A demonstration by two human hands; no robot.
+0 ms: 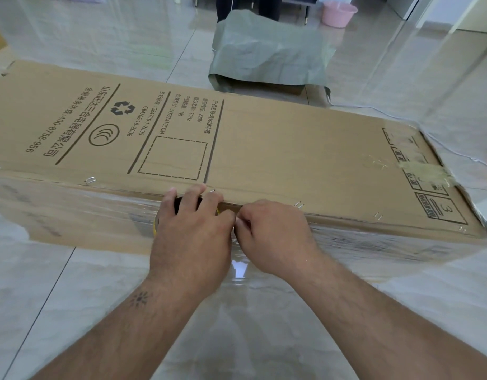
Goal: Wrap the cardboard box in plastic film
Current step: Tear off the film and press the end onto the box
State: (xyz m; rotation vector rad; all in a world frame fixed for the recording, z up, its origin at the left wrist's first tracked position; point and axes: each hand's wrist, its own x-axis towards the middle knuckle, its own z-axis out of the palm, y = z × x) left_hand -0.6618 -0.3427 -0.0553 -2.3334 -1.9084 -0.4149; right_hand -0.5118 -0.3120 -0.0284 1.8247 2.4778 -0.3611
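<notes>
A long brown cardboard box (264, 149) with printed black text lies flat on the tiled floor. Clear plastic film (374, 242) covers its near side face and right end and spreads onto the floor. My left hand (190, 231) grips a roll of tape (156, 223) with a yellow rim, mostly hidden under the fingers, pressed against the box's near top edge. My right hand (272, 234) sits just beside it, thumb and forefinger pinched at the roll; the tape end itself is too small to make out.
A grey-green sack (269, 50) lies on the floor beyond the box. A pink basin (338, 13) stands at the back right. A white cable (401, 116) trails along the floor past the box's right end. Dark furniture legs stand at the back.
</notes>
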